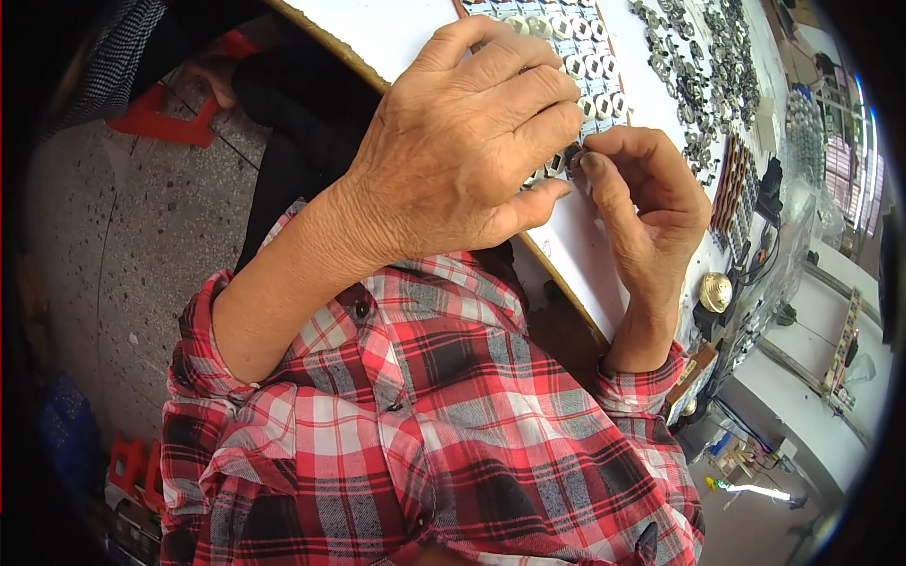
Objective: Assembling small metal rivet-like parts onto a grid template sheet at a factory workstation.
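My left hand (pixel 472 132) arches over a board (pixel 605 68) set with rows of small white round pieces (pixel 593 66). Its thumb stands apart from the bent fingers, whose tips are partly hidden. Close by, my right hand (pixel 653 203) pinches a small dark metal part (pixel 573 157) between thumb and index finger, at the board's near end. A few more small dark and metallic pieces (pixel 555 164) show just under the left hand. What the left fingertips touch is hidden.
Many loose small metal parts (pixel 698 71) are strewn across the white table (pixel 585 259) beyond the board. Another brown board with rows of parts (pixel 733 184) lies to the right. A round brass-coloured object (pixel 715 292) stands nearby. Red plastic stool (pixel 165 118) on the floor, left.
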`<state>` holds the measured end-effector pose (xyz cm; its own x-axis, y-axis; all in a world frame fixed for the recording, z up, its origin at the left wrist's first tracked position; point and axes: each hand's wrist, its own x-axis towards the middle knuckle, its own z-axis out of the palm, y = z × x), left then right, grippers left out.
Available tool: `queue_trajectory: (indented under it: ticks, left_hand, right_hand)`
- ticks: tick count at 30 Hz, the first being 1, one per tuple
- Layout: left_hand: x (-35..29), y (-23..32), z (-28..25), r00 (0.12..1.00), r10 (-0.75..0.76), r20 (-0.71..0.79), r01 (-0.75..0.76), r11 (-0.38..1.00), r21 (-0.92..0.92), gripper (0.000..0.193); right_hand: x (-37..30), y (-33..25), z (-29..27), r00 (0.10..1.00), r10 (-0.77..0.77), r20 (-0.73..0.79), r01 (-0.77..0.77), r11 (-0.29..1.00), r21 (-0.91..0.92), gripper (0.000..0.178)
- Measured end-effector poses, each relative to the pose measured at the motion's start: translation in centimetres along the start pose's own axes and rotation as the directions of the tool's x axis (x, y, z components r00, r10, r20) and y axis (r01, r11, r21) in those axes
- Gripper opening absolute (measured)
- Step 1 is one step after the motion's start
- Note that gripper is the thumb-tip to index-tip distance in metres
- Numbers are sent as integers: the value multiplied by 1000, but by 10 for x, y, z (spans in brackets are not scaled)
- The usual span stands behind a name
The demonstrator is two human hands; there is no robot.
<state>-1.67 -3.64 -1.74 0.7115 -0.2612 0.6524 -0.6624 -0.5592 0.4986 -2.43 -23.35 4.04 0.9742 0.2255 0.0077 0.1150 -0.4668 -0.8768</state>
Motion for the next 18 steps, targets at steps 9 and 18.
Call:
queue_trajectory:
  ticks: [9,18]
  left_hand:
    - [0,0,0,1000,17,-10,-17,1000,18,49]
    - [0,-1,2,1000,16,-12,-16,999,31,50]
  right_hand:
    - [-3,13,5,994,-96,-47,94,995,-44,15]
    - [-4,16,9,991,-95,-90,103,991,82,16]
